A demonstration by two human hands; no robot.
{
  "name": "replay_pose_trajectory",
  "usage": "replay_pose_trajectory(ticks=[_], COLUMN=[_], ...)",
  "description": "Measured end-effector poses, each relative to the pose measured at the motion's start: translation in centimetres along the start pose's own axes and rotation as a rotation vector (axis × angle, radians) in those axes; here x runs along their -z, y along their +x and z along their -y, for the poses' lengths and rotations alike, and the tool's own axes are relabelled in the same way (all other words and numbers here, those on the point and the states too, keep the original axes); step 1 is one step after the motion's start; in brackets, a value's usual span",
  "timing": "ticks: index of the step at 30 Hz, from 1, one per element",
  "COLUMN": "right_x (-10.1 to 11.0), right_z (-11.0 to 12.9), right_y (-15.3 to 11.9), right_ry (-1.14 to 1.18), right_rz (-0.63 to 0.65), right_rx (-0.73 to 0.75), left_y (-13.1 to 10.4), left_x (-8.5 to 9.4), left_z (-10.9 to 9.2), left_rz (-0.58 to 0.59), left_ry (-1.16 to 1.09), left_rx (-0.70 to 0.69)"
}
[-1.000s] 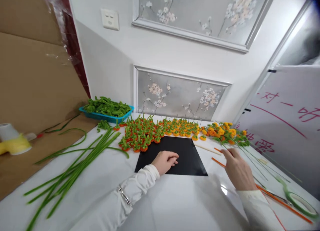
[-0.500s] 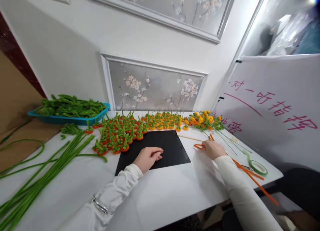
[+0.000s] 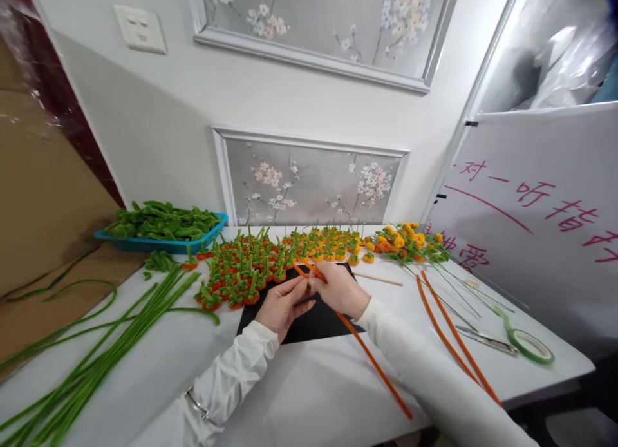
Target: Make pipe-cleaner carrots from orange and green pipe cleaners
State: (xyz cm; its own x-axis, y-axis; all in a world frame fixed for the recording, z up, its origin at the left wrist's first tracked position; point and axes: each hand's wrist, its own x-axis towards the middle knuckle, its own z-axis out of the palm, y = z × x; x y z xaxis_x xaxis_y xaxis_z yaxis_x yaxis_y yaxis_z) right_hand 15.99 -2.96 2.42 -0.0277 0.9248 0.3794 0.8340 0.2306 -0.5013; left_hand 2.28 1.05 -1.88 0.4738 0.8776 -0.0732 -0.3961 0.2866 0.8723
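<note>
Above the black sheet (image 3: 309, 328), my left hand (image 3: 284, 307) and my right hand (image 3: 338, 290) meet. Orange pipe cleaners (image 3: 374, 363) pass through my right hand, with short ends above the fingers and a long tail reaching toward the table's front edge. The fingertips of my left hand pinch the same orange strands. Just beyond are rows of small orange-red pieces with green tops (image 3: 234, 273) and yellow-orange ones (image 3: 328, 244). Two more orange pipe cleaners (image 3: 447, 331) lie to the right of my right hand.
Long green pipe cleaners (image 3: 111, 344) lie at the left, near a blue tray (image 3: 159, 244) of green pieces. A thin stick (image 3: 379, 279), yellow flowers (image 3: 405, 241), scissors (image 3: 487, 339) and green tape (image 3: 531, 346) are on the right.
My right hand has moved left from the table's right side to my left hand, bringing orange pipe cleaners. Two others stay behind at the right. The view has tilted and shifted a little.
</note>
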Motion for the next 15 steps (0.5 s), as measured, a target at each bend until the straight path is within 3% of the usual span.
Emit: replay_pose_trajectory(ticks=[4, 8, 12, 15], right_x=[-2.6, -3.3, -3.7, -4.3], right_z=[0.3, -0.8, -3.0, -4.2], right_y=[-0.1, -0.6, -0.4, -0.3], right_ry=[0.091, 0.269, 0.455, 0.626], right_rz=[-0.021, -0.084, -0.201, -0.213], right_rx=[0.015, 0.069, 0.06, -0.002], left_y=[0.5, 0.9, 1.1, 1.0], left_x=[0.9, 1.6, 2.3, 2.3], left_z=[-0.2, -1.7, -2.8, -2.0], left_rz=[-0.129, -0.184, -0.108, -0.03], left_ry=[-0.087, -0.083, -0.007, 0.122], left_rx=[0.023, -0.033, -0.07, -0.026])
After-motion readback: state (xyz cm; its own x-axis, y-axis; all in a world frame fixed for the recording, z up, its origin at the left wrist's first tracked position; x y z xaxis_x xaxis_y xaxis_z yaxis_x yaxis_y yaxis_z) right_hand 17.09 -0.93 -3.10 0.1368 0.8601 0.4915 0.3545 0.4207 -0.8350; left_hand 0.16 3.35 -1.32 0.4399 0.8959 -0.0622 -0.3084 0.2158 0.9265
